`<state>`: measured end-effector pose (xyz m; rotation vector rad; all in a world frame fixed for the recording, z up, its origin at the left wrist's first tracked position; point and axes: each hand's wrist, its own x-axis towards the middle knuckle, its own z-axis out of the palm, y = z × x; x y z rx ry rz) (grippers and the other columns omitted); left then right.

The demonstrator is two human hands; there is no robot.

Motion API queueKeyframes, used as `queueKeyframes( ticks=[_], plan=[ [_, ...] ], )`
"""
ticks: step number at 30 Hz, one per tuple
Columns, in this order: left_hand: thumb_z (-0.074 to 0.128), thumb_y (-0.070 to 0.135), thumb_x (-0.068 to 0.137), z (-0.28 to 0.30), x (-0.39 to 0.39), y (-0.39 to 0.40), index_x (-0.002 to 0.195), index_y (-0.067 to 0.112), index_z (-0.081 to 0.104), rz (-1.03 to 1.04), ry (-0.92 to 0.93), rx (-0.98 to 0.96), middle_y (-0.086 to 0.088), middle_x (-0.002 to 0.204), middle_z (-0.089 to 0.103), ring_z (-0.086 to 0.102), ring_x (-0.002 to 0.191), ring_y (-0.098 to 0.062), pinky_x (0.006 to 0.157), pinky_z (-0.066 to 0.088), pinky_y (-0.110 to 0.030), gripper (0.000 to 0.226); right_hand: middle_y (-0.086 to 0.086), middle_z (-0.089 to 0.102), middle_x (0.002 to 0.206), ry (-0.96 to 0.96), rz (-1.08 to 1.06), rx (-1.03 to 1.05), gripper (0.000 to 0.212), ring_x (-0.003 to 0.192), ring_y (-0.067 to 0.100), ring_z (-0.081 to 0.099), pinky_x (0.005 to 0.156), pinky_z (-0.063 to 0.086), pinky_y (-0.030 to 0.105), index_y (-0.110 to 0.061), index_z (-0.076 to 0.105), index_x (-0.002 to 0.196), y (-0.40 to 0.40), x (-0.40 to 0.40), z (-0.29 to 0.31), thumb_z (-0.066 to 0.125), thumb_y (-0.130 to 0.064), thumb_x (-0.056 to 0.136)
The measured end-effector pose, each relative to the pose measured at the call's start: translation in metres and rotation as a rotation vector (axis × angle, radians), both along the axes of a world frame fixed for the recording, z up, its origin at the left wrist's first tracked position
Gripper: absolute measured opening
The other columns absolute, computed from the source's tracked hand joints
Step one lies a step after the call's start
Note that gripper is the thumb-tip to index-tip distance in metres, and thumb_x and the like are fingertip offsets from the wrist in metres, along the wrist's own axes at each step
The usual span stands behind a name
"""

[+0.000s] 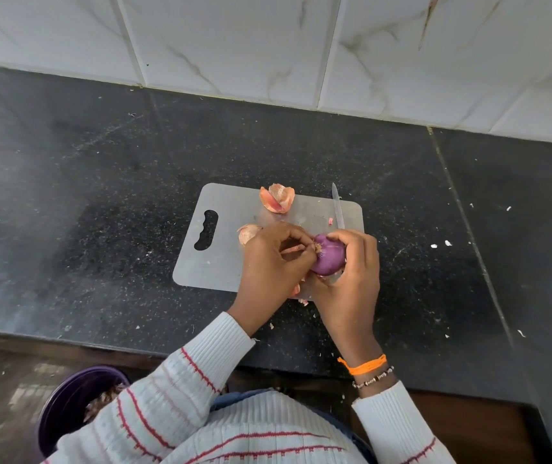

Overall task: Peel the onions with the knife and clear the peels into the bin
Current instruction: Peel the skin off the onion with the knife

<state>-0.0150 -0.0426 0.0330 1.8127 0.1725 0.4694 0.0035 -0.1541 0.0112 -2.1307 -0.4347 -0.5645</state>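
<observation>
- The onion (pixel 328 259), purple and mostly bare, is held just above the near right corner of the cutting board (pixel 221 249) on the dark table (pixel 100 195).
- The right hand (pixel 351 279) curls round the onion and also holds the knife (pixel 337 209), blade pointing away over the board.
- The left hand (pixel 271 266) pinches at the onion's root end.
- Loose peels (pixel 276 198) lie at the board's far edge; another piece (pixel 247 232) sits just beside the left hand.
- A purple bin (pixel 74 406) stands on the floor below, partly hidden by the striped sleeve (pixel 174 390).
- No writing can be read.
</observation>
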Motion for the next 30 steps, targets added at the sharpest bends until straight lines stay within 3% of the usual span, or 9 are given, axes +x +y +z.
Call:
queueKeyframes(
  ticks=[3, 7, 12, 15, 18, 21, 24, 27, 30],
  plan=[
    [0.064, -0.004, 0.076, -0.001, 0.000, -0.003, 0.077, 0.009, 0.067, 0.029, 0.042, -0.064, -0.002, 0.082, 0.068, 0.065, 0.079, -0.007, 0.074, 0.052, -0.016, 0.013, 0.002, 0.052, 0.109, -0.049, -0.055, -0.036, 0.050, 0.094, 0.019, 0.051, 0.076, 0.044, 0.022, -0.017, 0.052, 0.104, 0.002, -0.001, -0.001, 0.081, -0.009, 0.064],
    [0.059, -0.004, 0.081, -0.003, 0.000, -0.011, 0.078, 0.004, 0.067, 0.035, 0.099, -0.226, -0.009, 0.086, 0.068, 0.066, 0.083, -0.013, 0.079, 0.055, -0.026, 0.012, 0.008, 0.054, 0.108, -0.070, -0.110, -0.048, 0.049, 0.090, 0.022, 0.050, 0.073, 0.040, 0.022, -0.016, 0.048, 0.100, 0.004, -0.002, -0.005, 0.082, -0.012, 0.065],
    [0.051, 0.001, 0.092, -0.001, 0.002, -0.010, 0.080, 0.005, 0.064, 0.041, 0.172, -0.711, -0.007, 0.084, 0.070, 0.068, 0.083, -0.013, 0.075, 0.056, -0.024, 0.019, 0.012, 0.050, 0.109, -0.087, -0.111, 0.082, 0.053, 0.100, 0.023, 0.052, 0.075, 0.051, 0.033, -0.009, 0.045, 0.100, 0.000, 0.000, -0.005, 0.085, -0.013, 0.065],
    [0.050, 0.009, 0.095, -0.008, 0.002, -0.004, 0.090, 0.009, 0.063, -0.061, 0.232, -0.634, -0.006, 0.092, 0.067, 0.064, 0.089, -0.018, 0.083, 0.054, -0.029, 0.015, 0.010, 0.049, 0.111, -0.057, -0.094, 0.144, 0.056, 0.106, 0.012, 0.048, 0.075, 0.053, 0.029, -0.005, 0.047, 0.101, -0.001, 0.000, -0.002, 0.087, -0.016, 0.063],
    [0.050, 0.013, 0.095, -0.011, 0.000, -0.002, 0.104, 0.012, 0.060, -0.246, 0.253, -0.710, -0.004, 0.099, 0.066, 0.062, 0.090, -0.017, 0.079, 0.054, -0.029, 0.014, 0.005, 0.046, 0.110, -0.012, -0.072, 0.175, 0.055, 0.104, 0.006, 0.046, 0.079, 0.050, 0.023, -0.002, 0.049, 0.100, -0.003, 0.001, -0.001, 0.087, -0.016, 0.063],
    [0.054, 0.013, 0.090, -0.008, 0.000, 0.001, 0.118, 0.015, 0.060, -0.315, 0.220, -0.765, -0.002, 0.110, 0.067, 0.065, 0.091, -0.012, 0.079, 0.055, -0.024, 0.028, 0.002, 0.044, 0.110, 0.056, -0.019, 0.229, 0.048, 0.103, 0.002, 0.047, 0.083, 0.048, 0.021, -0.004, 0.050, 0.102, -0.004, 0.001, -0.001, 0.082, -0.014, 0.068],
    [0.058, 0.020, 0.083, -0.007, 0.000, 0.003, 0.131, 0.019, 0.052, -0.378, 0.223, -0.746, -0.005, 0.126, 0.061, 0.063, 0.108, -0.018, 0.090, 0.053, -0.028, 0.048, 0.006, 0.048, 0.110, 0.134, 0.026, 0.275, 0.035, 0.100, -0.006, 0.049, 0.080, 0.046, 0.012, -0.005, 0.053, 0.107, -0.003, -0.001, 0.002, 0.072, -0.013, 0.079],
    [0.065, 0.016, 0.078, -0.008, -0.001, 0.005, 0.139, 0.022, 0.043, -0.387, 0.236, -0.652, -0.004, 0.128, 0.060, 0.061, 0.113, -0.019, 0.093, 0.051, -0.030, 0.065, 0.008, 0.055, 0.104, 0.184, 0.030, 0.255, 0.019, 0.092, -0.008, 0.052, 0.075, 0.041, 0.005, -0.007, 0.059, 0.101, -0.005, 0.002, 0.003, 0.065, -0.015, 0.085],
    [0.076, 0.009, 0.071, -0.010, 0.001, 0.009, 0.132, 0.027, 0.051, -0.288, 0.218, -0.414, -0.002, 0.126, 0.055, 0.059, 0.110, -0.016, 0.092, 0.051, -0.026, 0.068, 0.005, 0.062, 0.095, 0.245, 0.046, 0.282, 0.010, 0.090, -0.002, 0.058, 0.075, 0.044, 0.010, -0.009, 0.063, 0.091, -0.008, 0.006, 0.001, 0.067, -0.015, 0.084]
  ],
)
